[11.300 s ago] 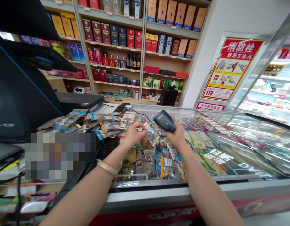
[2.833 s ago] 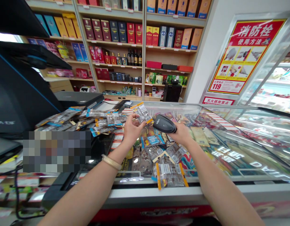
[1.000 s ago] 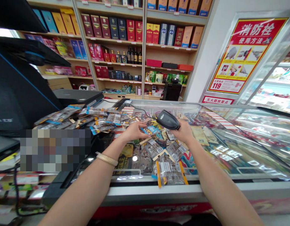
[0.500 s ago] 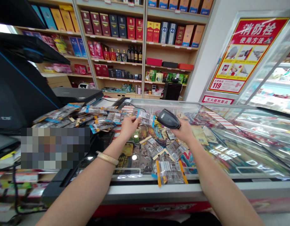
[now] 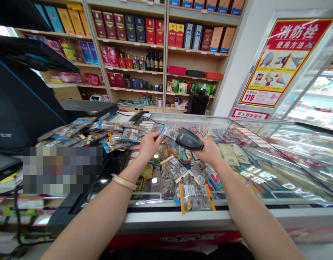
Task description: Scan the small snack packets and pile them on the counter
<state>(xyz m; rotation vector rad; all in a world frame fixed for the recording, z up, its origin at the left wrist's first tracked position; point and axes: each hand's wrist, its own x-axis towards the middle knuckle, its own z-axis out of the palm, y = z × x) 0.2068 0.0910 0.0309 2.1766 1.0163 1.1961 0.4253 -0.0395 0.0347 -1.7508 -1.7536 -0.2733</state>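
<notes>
My left hand pinches the left end of a small clear snack packet with blue edges, held above the glass. My right hand is wrapped round a black barcode scanner, whose head points left and overlaps the packet's right end. Below them, several similar packets lie on the glass lid, and one with orange edges rests nearest the front rim. To the left of my left hand is a heap of packets with blue and orange ends.
A glass-topped chest freezer with packaged goods inside spans the front. At left stand a dark checkout terminal and a black printer-like box. Shelves of boxed bottles line the back wall, and a red poster hangs at right.
The scanner has moved left and slightly down, so its head now covers the packet's right end. In my left hand the packet has tilted, its right end lower.
</notes>
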